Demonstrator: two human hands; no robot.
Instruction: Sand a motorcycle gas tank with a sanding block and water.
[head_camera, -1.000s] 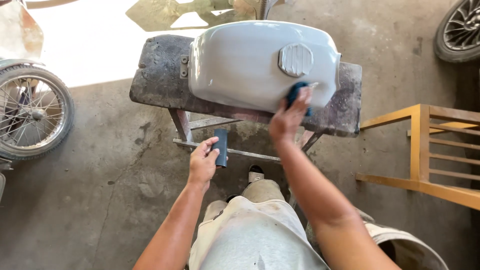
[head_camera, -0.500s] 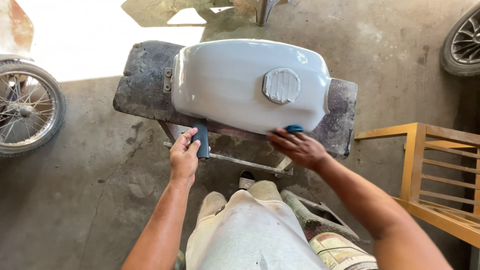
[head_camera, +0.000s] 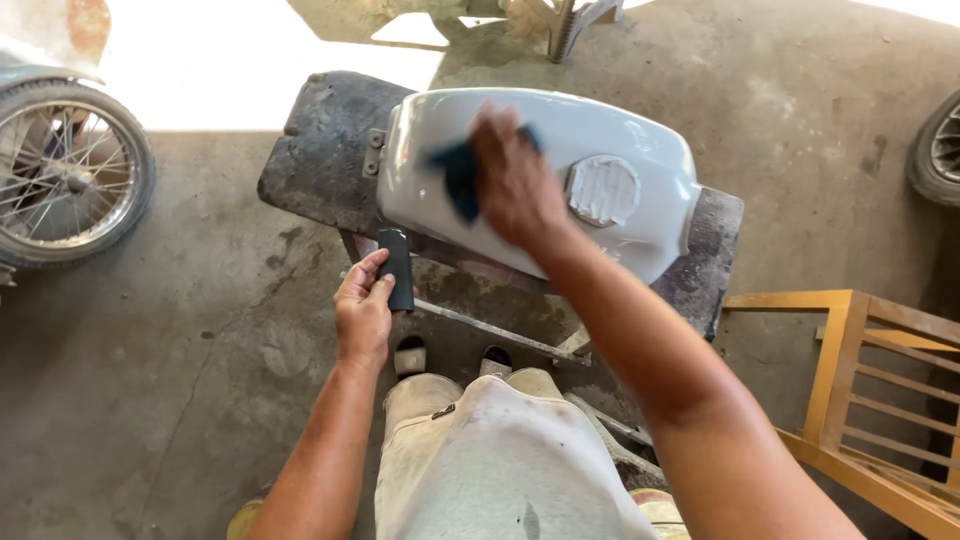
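A pale grey motorcycle fuel tank (head_camera: 640, 130) with a round ribbed cap (head_camera: 603, 190) lies on a dark, worn bench (head_camera: 320, 160). My right hand (head_camera: 515, 180) presses a dark blue cloth (head_camera: 458, 180) onto the top left part of the tank and looks blurred. My left hand (head_camera: 363, 310) is lower, in front of the bench, and grips a small dark rectangular block (head_camera: 398, 268) held upright. My knees in light trousers show below.
A spoked motorcycle wheel (head_camera: 65, 175) stands at the left. Part of another tyre (head_camera: 935, 150) shows at the right edge. A yellow wooden frame (head_camera: 860, 400) stands at the lower right. The floor is stained concrete, sunlit at the top.
My right hand has swept with the blue cloth from the tank's lower right edge up and left across its top. The left hand keeps hold of the dark block.
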